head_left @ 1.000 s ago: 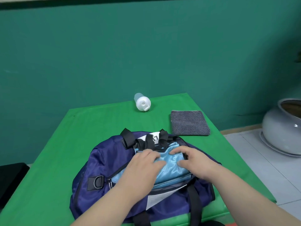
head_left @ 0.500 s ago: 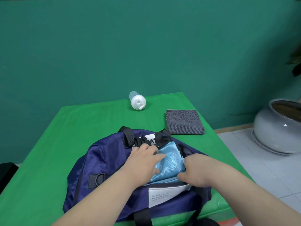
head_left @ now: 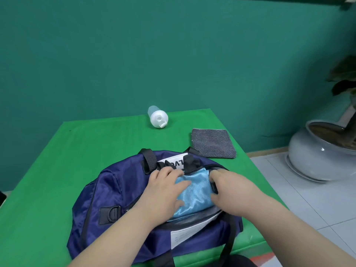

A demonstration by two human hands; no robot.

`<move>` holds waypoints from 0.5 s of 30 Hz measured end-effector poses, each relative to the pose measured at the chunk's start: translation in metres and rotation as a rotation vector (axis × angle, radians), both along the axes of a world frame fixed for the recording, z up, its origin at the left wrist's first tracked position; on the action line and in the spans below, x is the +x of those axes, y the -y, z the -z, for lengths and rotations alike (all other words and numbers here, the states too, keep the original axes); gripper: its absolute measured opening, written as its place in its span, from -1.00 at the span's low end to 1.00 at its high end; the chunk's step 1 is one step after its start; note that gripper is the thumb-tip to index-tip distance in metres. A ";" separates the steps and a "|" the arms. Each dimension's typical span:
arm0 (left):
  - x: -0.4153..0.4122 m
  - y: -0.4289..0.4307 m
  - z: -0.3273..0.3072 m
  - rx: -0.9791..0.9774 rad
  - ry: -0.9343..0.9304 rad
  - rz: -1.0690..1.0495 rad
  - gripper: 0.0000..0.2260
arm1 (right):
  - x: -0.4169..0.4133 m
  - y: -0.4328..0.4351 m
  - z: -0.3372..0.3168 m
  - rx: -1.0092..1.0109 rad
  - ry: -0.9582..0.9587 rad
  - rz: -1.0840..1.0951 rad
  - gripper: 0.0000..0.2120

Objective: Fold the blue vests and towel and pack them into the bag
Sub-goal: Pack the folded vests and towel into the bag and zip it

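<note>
currently: navy bag [head_left: 115, 191] rests on the green tabletop [head_left: 67, 160], lower centre of the frame, with its zip opening facing up. a folded light-blue vest [head_left: 194, 195] sits in that opening, its near edge tucked under the bag's rim. left hand [head_left: 163, 191] lies flat on the left part of the vest, fingers fairly straight and spread, pressing down; it grips nothing. right hand [head_left: 231, 187] is at the vest's right edge with fingers curled, and a dark strip of the bag's rim shows between thumb and fingers; fingertips hidden. folded grey towel [head_left: 212, 143] lies on the tabletop just beyond the bag, right of centre, apart from both hands. white bottle [head_left: 158, 117] lies on its side near the far tabletop edge. grey pot [head_left: 316, 157] holding a plant [head_left: 344, 74] stands on the tiled floor [head_left: 308, 209] at the right edge of the frame.
</note>
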State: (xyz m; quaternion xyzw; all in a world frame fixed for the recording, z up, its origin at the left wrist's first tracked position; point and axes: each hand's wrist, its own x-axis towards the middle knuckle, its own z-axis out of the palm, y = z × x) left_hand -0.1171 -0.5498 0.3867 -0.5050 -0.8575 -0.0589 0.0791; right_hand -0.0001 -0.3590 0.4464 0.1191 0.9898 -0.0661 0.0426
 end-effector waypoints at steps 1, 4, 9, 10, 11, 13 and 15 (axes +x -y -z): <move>0.000 0.001 0.001 0.009 0.002 -0.001 -0.41 | -0.001 -0.001 0.002 -0.027 -0.044 0.025 -0.79; -0.002 0.003 0.005 -0.029 -0.024 0.018 -0.42 | -0.005 -0.003 0.008 -0.144 -0.137 0.039 -0.49; -0.006 -0.002 -0.003 -0.089 -0.038 0.100 -0.46 | -0.011 -0.009 0.023 -0.168 -0.114 -0.122 -0.34; -0.005 -0.004 -0.003 -0.092 -0.036 0.128 -0.48 | -0.012 -0.010 0.025 -0.150 -0.090 -0.136 -0.35; -0.004 -0.006 -0.001 -0.094 -0.012 0.154 -0.50 | -0.013 -0.011 0.025 -0.133 -0.065 -0.146 -0.36; -0.002 -0.010 0.003 -0.097 0.041 0.181 -0.53 | -0.014 -0.013 0.027 -0.101 -0.036 -0.156 -0.38; -0.001 -0.011 0.004 -0.101 0.063 0.185 -0.54 | -0.015 -0.013 0.029 -0.072 -0.008 -0.153 -0.40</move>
